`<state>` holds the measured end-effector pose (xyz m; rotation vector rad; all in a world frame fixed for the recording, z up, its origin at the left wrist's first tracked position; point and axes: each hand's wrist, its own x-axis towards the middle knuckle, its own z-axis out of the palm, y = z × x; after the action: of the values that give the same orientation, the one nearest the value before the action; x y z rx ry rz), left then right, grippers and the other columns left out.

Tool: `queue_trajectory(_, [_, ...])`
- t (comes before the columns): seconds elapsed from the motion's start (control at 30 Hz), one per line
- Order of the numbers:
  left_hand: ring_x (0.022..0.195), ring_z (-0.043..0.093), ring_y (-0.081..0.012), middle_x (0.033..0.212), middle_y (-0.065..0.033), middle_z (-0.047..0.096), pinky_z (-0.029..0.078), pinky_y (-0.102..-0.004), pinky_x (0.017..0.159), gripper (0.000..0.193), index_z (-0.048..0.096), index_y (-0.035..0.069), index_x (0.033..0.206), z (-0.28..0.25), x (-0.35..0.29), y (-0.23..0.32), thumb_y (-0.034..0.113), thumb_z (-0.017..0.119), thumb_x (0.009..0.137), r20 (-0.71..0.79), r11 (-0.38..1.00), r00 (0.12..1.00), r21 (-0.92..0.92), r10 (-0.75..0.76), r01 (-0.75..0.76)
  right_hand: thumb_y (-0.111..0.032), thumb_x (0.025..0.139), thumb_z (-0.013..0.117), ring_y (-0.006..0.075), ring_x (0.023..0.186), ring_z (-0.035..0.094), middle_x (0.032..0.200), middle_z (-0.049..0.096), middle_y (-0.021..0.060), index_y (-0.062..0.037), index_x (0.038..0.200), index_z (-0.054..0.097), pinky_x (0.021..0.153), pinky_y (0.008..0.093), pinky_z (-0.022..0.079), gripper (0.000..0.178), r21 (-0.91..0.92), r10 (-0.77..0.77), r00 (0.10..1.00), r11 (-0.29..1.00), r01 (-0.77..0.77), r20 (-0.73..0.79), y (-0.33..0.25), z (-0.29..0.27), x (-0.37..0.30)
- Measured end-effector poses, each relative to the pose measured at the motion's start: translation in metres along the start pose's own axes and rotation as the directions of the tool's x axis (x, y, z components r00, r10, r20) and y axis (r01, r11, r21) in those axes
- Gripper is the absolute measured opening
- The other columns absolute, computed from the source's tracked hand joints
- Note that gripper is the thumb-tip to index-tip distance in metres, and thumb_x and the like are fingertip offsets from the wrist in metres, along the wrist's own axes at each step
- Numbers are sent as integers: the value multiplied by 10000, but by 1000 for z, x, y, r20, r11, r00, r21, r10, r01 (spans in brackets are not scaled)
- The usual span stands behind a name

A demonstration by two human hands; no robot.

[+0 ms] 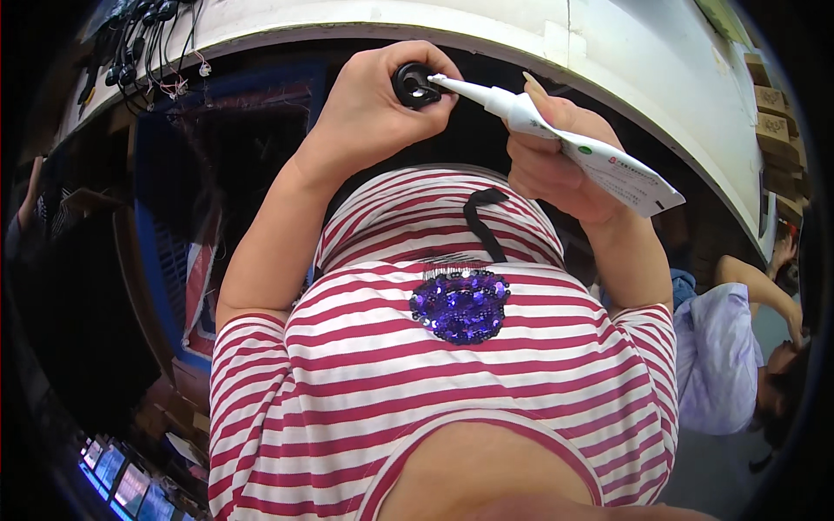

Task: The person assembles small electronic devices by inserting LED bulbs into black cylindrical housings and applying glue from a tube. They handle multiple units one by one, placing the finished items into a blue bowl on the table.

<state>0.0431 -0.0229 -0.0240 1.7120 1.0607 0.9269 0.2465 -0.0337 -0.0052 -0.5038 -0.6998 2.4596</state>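
My left hand point(382, 100) is wrapped round a small black round part point(415, 85), whose open end with a pale centre faces up. In my right hand point(565, 161) is a white squeeze tube point(608, 165) with a long tapered nozzle point(469, 89). The nozzle points left, and its tip lies at the rim of the black part. A little white matter shows at the tip; whether it touches the inside cannot be told. Both hands are held up in front of my striped shirt, close to the table edge.
A white table point(643, 78) runs across the far side. Black cables with plugs point(152, 43) lie at its far left. A blue crate point(174, 252) stands to my left. Brown boxes point(771, 113) are stacked far right. Another person in a pale top point(721, 356) is at my right.
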Motion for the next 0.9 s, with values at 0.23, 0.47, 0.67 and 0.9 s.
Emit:
queue_trajectory(0.23, [623,491,-31,683,9,575,392,-171,569,198,622,4,853,-1,1,-5,-20,559,667,7,994,996,65,92,-92,-308,945,394,46,374,235,453,357,-23,-52,741,531,363,211,200,355,-75,32,997,996,-38,-76,1,3,6])
queue_trajectory(0.47, [651,499,-33,722,9,584,398,-169,594,209,615,1,862,-1,0,-6,-29,563,662,5,992,994,65,111,-111,-305,910,479,45,375,274,462,388,-17,-15,808,588,366,208,204,326,-116,-10,991,993,-6,-132,2,1,11])
queue_trajectory(0.67, [651,561,-96,758,-43,629,446,-208,612,227,638,23,856,2,1,-4,-28,600,638,-17,997,997,-4,78,-78,-287,869,559,38,409,338,494,419,-14,-6,794,610,372,181,215,295,-270,40,965,956,-112,-259,-9,14,10])
queue_trajectory(0.9, [660,555,-72,751,-23,624,446,-201,616,197,636,25,854,2,6,-1,-17,616,663,-42,998,997,-25,62,-63,-267,904,495,23,367,316,478,427,-13,-15,779,535,332,175,210,284,-275,56,948,950,-146,-313,-19,15,13])
